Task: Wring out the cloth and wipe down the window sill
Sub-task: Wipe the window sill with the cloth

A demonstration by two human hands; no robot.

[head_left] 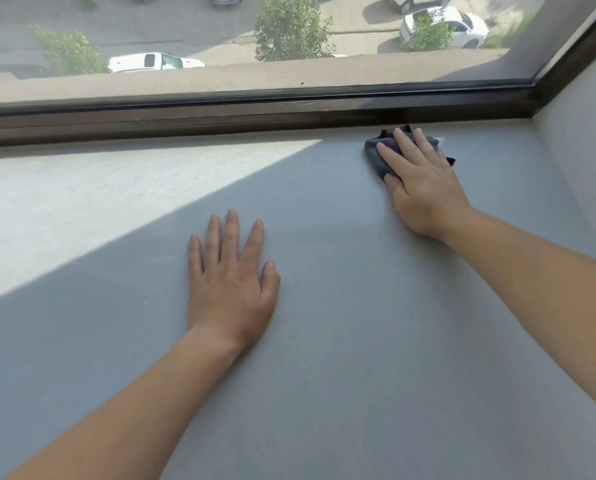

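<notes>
head view: right hand [424,188] presses the dark cloth [376,157] flat on the window sill [358,341], fingers straight, near the frame [255,116] at the far right corner, likely to spread wiping pressure. left hand [232,282] rests flat, fingers spread, apparently bracing the reach.

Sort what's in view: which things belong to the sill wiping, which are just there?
In the job: cloth, flat under the right hand; window sill; left hand, resting flat on the sill.
Just there: window frame; white pickup and trees outside.
</notes>
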